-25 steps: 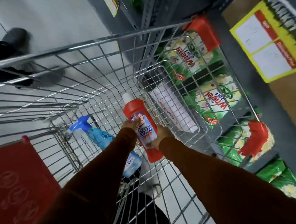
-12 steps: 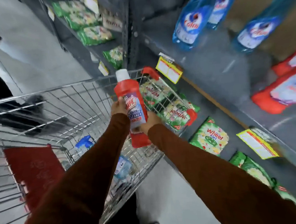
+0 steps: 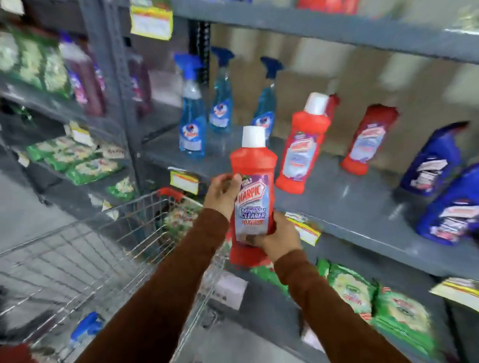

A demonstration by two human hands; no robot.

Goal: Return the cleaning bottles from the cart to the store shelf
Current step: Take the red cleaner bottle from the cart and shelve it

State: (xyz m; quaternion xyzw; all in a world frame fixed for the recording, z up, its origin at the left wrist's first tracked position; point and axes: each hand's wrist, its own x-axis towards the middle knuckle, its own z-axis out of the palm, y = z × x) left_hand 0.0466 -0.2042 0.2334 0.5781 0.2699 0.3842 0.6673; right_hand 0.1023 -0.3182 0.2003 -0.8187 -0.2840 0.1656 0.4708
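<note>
I hold a red bathroom-cleaner bottle (image 3: 253,169) with a white cap upright in both hands, just in front of the grey shelf (image 3: 347,202). My left hand (image 3: 223,195) grips its left side at the label. My right hand (image 3: 277,236) cups its lower right side. Two similar red bottles (image 3: 302,145) (image 3: 368,141) stand on the shelf behind it. A blue spray bottle (image 3: 87,326) lies in the wire cart (image 3: 95,248) at lower left.
Three blue spray bottles (image 3: 191,119) stand at the shelf's left end, dark blue bottles (image 3: 455,206) at its right. Green detergent packs (image 3: 382,299) fill the shelf below. Yellow price tags (image 3: 184,181) hang on shelf edges. The shelf has free room in front of the red bottles.
Both hands lifted the red bottle out of the cart and carried it up and right to the shelf front. My view swung up from the cart to the shelves.
</note>
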